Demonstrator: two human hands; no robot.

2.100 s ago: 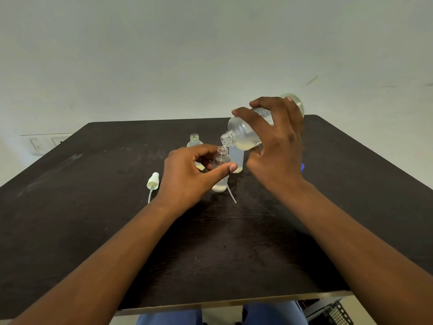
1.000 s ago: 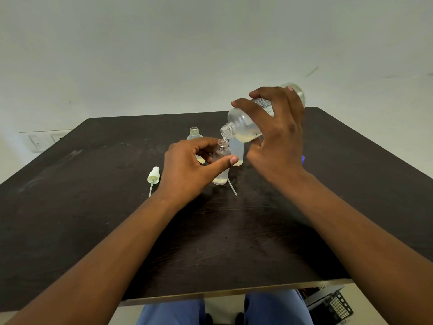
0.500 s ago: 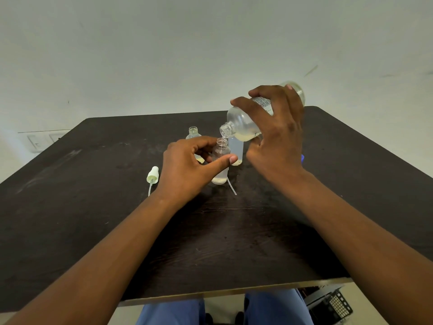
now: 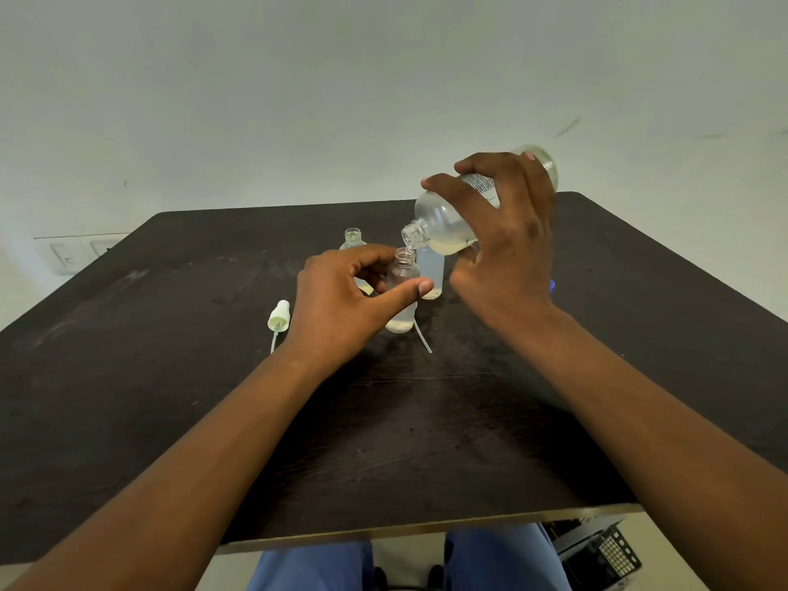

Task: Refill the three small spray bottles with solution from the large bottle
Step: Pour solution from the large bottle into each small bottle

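Near the middle of the dark desk (image 4: pixel 170 398), the left hand (image 4: pixel 341 305) pinches a small open bottle (image 4: pixel 403 292) upright between thumb and fingers. Above it, the right hand (image 4: pixel 503 245) grips the tilted large bottle (image 4: pixel 443 228), its mouth over the small one's neck. Two more small bottles (image 4: pixel 353 240) stand just behind; a spray cap (image 4: pixel 279 318) lies left.

Clear plastic on dark matt wood

The desk (image 4: pixel 170 398) looks like dark wood-grain board, matt and scuffed; the large bottle (image 4: pixel 443 226) and small bottles (image 4: pixel 403 287) look like clear, smooth plastic; the spray cap (image 4: pixel 279 316) is pale matt plastic.
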